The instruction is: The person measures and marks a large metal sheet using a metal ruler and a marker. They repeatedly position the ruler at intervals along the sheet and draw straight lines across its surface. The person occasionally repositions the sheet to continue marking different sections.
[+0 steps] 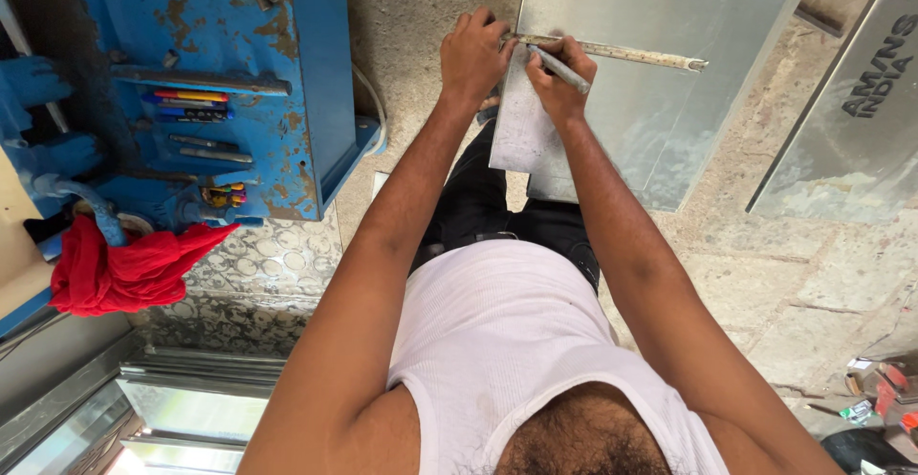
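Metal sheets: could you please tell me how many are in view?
3: a small grey metal sheet under both hands, a large one beneath it, another leaning at right. More may be hidden.
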